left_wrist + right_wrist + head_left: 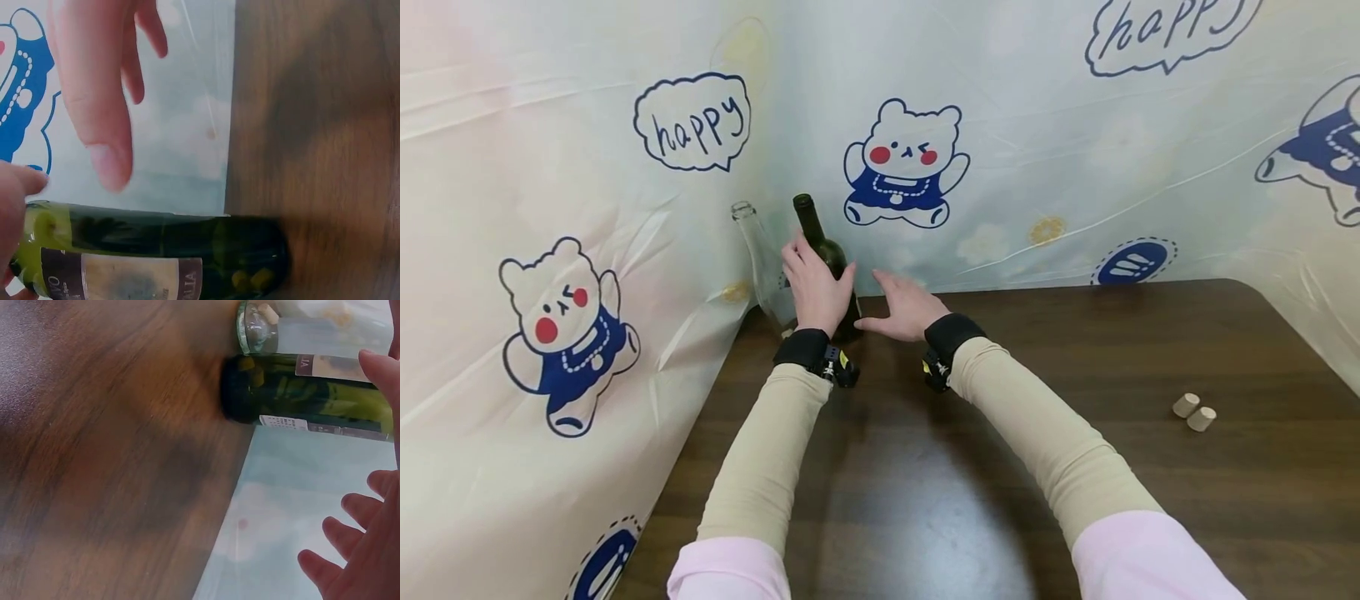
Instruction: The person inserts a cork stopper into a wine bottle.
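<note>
Both hands are out over the far left corner of the brown table (1000,467), and there's the green bottle (832,255), standing upright close to the patterned cloth (1022,158) behind it. Left hand (818,287) first: fingers fairly straight, thumb spread away from them, making a loose V about the bottle's upper body. Whether skin meets glass, I can't tell from here. Over on the other side, the right hand (910,308) is spread wide, palm towards the bottle, fingers well apart and holding nothing, the thumb reaching closest to the glass.

Just left of the green one stands a clear bottle (763,258), upright too, with a cork (269,314) down at its base. And look low inside the green glass: two pale, cork-like lumps (240,279) showing through! The wrist views give us a dark-and-cream label (128,275) and a small white sticker (283,423) on that bottle.

Well away to the right, two loose corks (1186,405) lie side by side on the wood.
</note>
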Tool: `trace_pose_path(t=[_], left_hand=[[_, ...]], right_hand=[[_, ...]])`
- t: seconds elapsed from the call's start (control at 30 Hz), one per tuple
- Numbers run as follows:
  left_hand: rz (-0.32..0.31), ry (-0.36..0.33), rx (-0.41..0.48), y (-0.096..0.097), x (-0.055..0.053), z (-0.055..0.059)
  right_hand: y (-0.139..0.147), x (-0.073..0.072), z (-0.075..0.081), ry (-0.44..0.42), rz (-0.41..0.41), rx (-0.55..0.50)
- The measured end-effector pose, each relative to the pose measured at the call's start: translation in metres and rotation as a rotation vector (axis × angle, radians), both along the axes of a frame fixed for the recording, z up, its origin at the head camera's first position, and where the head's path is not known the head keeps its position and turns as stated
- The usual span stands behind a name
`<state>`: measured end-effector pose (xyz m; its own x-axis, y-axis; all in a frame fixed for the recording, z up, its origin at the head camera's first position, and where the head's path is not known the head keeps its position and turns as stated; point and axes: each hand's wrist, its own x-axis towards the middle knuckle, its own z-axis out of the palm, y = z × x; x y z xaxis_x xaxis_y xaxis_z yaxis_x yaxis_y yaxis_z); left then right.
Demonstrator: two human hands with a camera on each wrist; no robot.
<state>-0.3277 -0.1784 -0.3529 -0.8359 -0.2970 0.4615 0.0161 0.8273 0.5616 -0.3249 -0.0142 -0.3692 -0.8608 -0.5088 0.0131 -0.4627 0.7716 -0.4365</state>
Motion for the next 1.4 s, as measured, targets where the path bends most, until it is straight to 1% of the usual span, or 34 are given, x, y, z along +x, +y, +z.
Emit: trace_pose_path(t=[0.1, 0.23, 0.3, 0.43, 0.5, 0.63, 0.77, 0.83, 0.9, 0.97, 1.07, 1.17, 1.23, 1.3, 1.4], left_hand=[[-0.007, -0.01, 0.026, 0.0, 0.001, 0.0], [-0.046, -0.046, 0.106, 0.0, 0.004, -0.003], [-0.064, -0.062, 0.118, 0.001, 0.007, -0.004], [-0.103, -0.063, 0.077, 0.007, 0.011, -0.001], [-0.134, -0.044, 0.059, 0.013, 0.014, 0.003], [-0.203, 0.028, 0.036, 0.025, 0.018, 0.016], [-0.239, 0.061, 0.008, 0.034, 0.022, 0.027], [-0.254, 0.071, 0.001, 0.037, 0.024, 0.03], [-0.273, 0.088, -0.005, 0.04, 0.026, 0.033], [-0.303, 0.104, -0.012, 0.043, 0.029, 0.034], [-0.372, 0.132, -0.021, 0.047, 0.035, 0.035], [-0.438, 0.154, -0.034, 0.052, 0.042, 0.035], [-0.465, 0.172, -0.039, 0.055, 0.047, 0.036], [-0.485, 0.189, -0.041, 0.058, 0.051, 0.036], [-0.526, 0.206, -0.024, 0.064, 0.058, 0.035]], right_hand=[[-0.001, 0.0, 0.001, -0.014, -0.006, 0.006], [0.0, -0.001, 0.0, -0.021, -0.009, 0.007], [0.0, -0.001, 0.0, -0.022, -0.009, 0.001], [0.001, -0.001, -0.002, -0.025, -0.023, -0.032], [0.003, 0.0, -0.003, -0.02, -0.031, -0.058], [0.007, 0.001, -0.004, 0.003, -0.048, -0.151], [0.014, -0.001, -0.002, 0.049, -0.083, -0.255], [0.018, -0.002, -0.001, 0.078, -0.1, -0.29], [0.022, -0.002, 0.002, 0.088, -0.109, -0.327], [0.025, -0.001, 0.004, 0.073, -0.114, -0.384], [0.032, 0.004, 0.007, 0.024, -0.121, -0.487], [0.041, 0.011, 0.008, -0.006, -0.1, -0.569], [0.048, 0.016, 0.008, -0.004, -0.077, -0.58], [0.055, 0.022, 0.009, 0.007, -0.06, -0.564], [0.066, 0.035, 0.011, 0.021, -0.072, -0.522]])
